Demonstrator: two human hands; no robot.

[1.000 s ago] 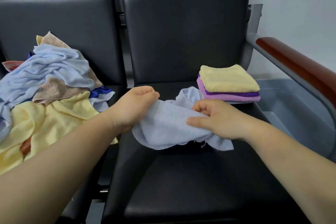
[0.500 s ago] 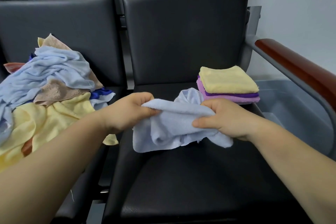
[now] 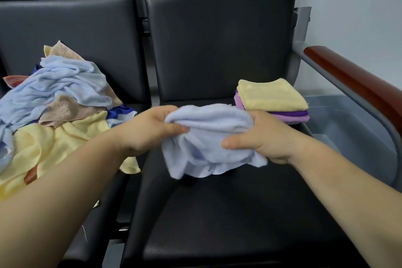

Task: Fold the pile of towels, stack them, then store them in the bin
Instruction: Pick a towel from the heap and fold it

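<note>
Presently, left hand (image 3: 148,128) and right hand (image 3: 258,137) both clamp a crumpled light-blue towel (image 3: 206,139) above the black chair seat (image 3: 228,213); folded stack (image 3: 272,100) at the seat's rear right corner.

A pale blue towel (image 3: 208,137) hangs before black leatherette seats (image 3: 217,213), beside a heap (image 3: 54,115) of blue, yellow and tan cloths and a yellow-over-purple stack (image 3: 272,100), near a grey bin (image 3: 352,128).
</note>
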